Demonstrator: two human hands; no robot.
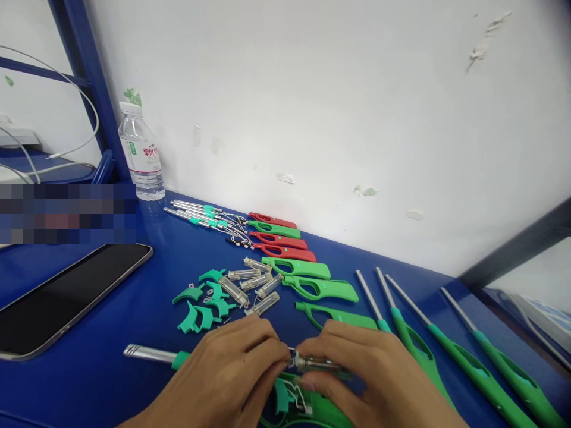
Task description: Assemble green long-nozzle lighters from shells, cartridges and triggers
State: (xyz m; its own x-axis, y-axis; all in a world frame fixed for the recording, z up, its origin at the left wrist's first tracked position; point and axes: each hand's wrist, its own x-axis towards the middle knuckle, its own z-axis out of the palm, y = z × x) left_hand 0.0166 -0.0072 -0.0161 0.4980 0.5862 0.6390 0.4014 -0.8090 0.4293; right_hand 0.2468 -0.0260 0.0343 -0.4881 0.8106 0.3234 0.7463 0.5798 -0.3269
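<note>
Between the thumb and fingers of my right hand is a clear fuel tank, lying on its side with its valve end toward my left hand. My left hand is closed in a pinch at that valve end; what its fingertips grip is hidden. Below both hands lies an open green lighter shell, with a teal trigger and a bent white wire in it. A metal lighter tube with a green collar sticks out left of my left hand.
Several spare fuel tanks, teal triggers, green and red shell halves and wired metal tubes lie ahead. Assembled green lighters lie at right. A phone and water bottle are at left, the wall behind.
</note>
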